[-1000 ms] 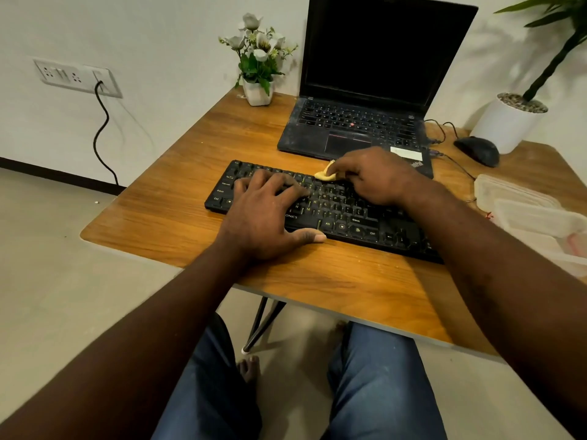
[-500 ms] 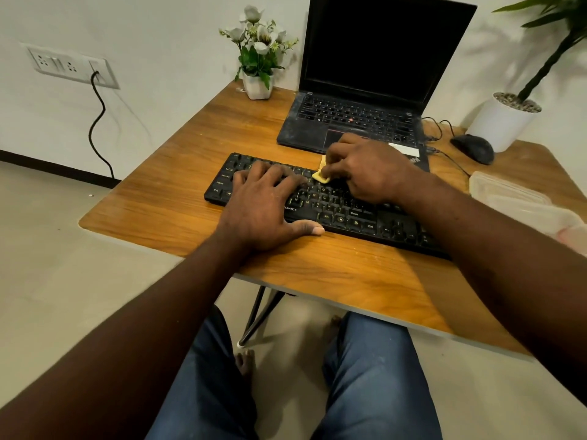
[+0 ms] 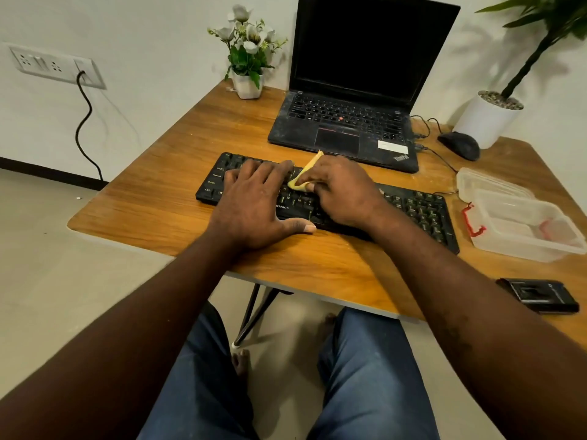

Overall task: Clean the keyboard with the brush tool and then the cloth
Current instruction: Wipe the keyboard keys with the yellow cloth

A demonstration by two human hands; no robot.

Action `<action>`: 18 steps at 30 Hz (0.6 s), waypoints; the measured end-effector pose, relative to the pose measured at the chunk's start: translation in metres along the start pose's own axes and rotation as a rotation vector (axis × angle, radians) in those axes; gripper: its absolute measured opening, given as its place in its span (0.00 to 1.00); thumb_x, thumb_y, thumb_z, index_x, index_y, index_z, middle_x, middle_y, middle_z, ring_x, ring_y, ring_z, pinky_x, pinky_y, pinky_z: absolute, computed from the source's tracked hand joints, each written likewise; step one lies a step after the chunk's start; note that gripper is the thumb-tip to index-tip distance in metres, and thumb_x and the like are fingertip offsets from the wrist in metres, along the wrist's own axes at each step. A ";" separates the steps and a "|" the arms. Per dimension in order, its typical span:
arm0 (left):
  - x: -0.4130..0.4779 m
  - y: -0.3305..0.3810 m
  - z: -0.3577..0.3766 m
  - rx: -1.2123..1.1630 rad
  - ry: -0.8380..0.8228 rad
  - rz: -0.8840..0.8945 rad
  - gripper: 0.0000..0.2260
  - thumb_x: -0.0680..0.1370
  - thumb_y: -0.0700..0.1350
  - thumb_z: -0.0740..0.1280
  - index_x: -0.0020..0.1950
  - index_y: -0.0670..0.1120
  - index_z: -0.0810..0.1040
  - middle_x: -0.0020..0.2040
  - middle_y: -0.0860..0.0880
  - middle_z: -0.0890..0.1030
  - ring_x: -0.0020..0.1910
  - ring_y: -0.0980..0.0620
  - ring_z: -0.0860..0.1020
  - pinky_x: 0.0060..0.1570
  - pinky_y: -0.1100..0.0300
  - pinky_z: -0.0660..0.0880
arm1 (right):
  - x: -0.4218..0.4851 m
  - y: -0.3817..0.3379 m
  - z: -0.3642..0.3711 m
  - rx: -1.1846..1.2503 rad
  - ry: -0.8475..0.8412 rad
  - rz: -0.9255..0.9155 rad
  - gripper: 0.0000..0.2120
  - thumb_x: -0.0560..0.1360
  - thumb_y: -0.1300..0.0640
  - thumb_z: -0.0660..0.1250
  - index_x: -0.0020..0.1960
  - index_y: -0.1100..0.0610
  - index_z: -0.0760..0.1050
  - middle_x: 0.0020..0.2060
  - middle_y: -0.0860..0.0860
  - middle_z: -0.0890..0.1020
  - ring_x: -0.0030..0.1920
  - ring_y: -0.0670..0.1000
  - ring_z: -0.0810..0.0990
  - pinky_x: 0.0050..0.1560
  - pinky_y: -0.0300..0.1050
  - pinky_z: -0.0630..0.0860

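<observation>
Head view: keyboard (image 3: pixel 416 206) was laid on table (image 3: pixel 152 204) before laptop (image 3: pixel 346 125). Keys at its left end were covered by left hand (image 3: pixel 254 201), fingers straight, nothing held. Yellow cloth (image 3: pixel 305 175) was pinched in curled right hand (image 3: pixel 344 192), pressed on middle keys. Cloth step judged underway (brush not made out); right-side keys judged next, light pressure needed.

Counts: 1 table (image 3: pixel 152 198), 1 keyboard (image 3: pixel 419 211), 1 cloth (image 3: pixel 306 174). 1 laptop (image 3: pixel 349 128) at 12, 1 mouse (image 3: pixel 459 146) at 2. 2 potted plants: flowers (image 3: pixel 247 85) at 11, tall plant (image 3: pixel 487 117) at 1. 2 clear plastic pieces at 3: front tub (image 3: pixel 524 230), rear tub (image 3: pixel 489 182), which could be a lid. 1 black case (image 3: pixel 540 295) at 4. 1 socket plate (image 3: pixel 54 65) at 10, 1 cable (image 3: pixel 83 122) in it. 2 hands: left hand (image 3: pixel 254 204), right hand (image 3: pixel 343 192).
</observation>
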State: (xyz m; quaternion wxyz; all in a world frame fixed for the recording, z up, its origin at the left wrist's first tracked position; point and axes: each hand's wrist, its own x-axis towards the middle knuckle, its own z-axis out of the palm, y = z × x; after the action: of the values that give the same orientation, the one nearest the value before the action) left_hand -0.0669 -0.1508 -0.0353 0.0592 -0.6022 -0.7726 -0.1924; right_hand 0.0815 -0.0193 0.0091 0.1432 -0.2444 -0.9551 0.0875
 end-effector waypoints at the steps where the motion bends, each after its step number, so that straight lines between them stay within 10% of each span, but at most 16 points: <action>1: 0.000 0.000 0.000 0.004 0.000 -0.004 0.53 0.66 0.84 0.56 0.82 0.52 0.57 0.76 0.48 0.69 0.72 0.45 0.65 0.70 0.40 0.62 | -0.005 -0.005 0.001 -0.008 0.025 0.010 0.14 0.81 0.58 0.66 0.63 0.47 0.83 0.57 0.48 0.81 0.60 0.52 0.75 0.60 0.52 0.75; 9: 0.000 0.000 -0.001 -0.001 -0.017 -0.019 0.55 0.64 0.85 0.56 0.83 0.53 0.56 0.77 0.49 0.67 0.73 0.45 0.63 0.71 0.40 0.60 | -0.074 0.002 -0.009 0.032 -0.028 0.003 0.15 0.81 0.58 0.67 0.64 0.45 0.82 0.55 0.47 0.81 0.59 0.49 0.76 0.61 0.49 0.73; 18: -0.003 0.000 -0.003 0.026 -0.028 0.041 0.49 0.66 0.83 0.58 0.81 0.57 0.60 0.76 0.51 0.67 0.73 0.46 0.63 0.72 0.43 0.59 | -0.120 0.004 0.023 0.042 0.274 0.028 0.13 0.76 0.58 0.68 0.57 0.50 0.86 0.47 0.48 0.82 0.50 0.52 0.77 0.48 0.52 0.76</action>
State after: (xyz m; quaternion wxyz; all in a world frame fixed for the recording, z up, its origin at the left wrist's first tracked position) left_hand -0.0666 -0.1542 -0.0332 0.0601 -0.6195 -0.7634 -0.1724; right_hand 0.1769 -0.0776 -0.0410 0.2763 -0.2642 -0.9210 0.0754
